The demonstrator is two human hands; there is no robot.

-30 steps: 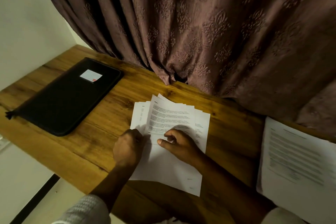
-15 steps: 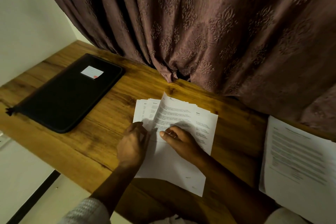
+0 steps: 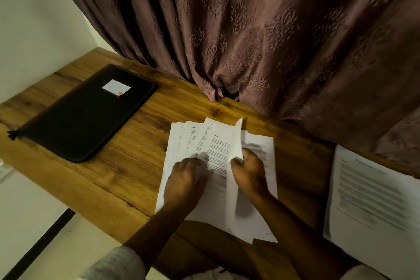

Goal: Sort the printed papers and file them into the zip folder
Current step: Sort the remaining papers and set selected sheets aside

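OP-A: Since prev. frame, top sheet (image 3: 236, 141) has been raised off the fan and is now stood nearly on edge; approx. half a sec ago it was lying flat. Hand states to be confirmed.

OP-B: Confirmed. Right hand (image 3: 250, 173) is closed in a pinch on that sheet, thumb vs. fingers, so that one page is separated w/o the rest being dragged. Left hand (image 3: 184, 179) is laid on the fanned papers (image 3: 179, 148), fingers bent down onto them, prob. so the fan is kept anchored. Whether anything is pinched under it cannot be told.

OP-A: Reason for fanning?

OP-B: Headings at the far edges are exposed by the offset, so pages can be read and ordered. Step is judged to be sorting, not filing.

OP-A: Folder and other stock, locations?

OP-B: Zip folder (image 3: 86, 113) is laid flat at far left of table (image 3: 136, 154), well apart from the fan, label (image 3: 116, 87) up; it appears closed. Second pile (image 3: 372, 195) is set at right, apart from the fan, presumably so sorted pages are kept separate. Nothing is seen to be filed yet.
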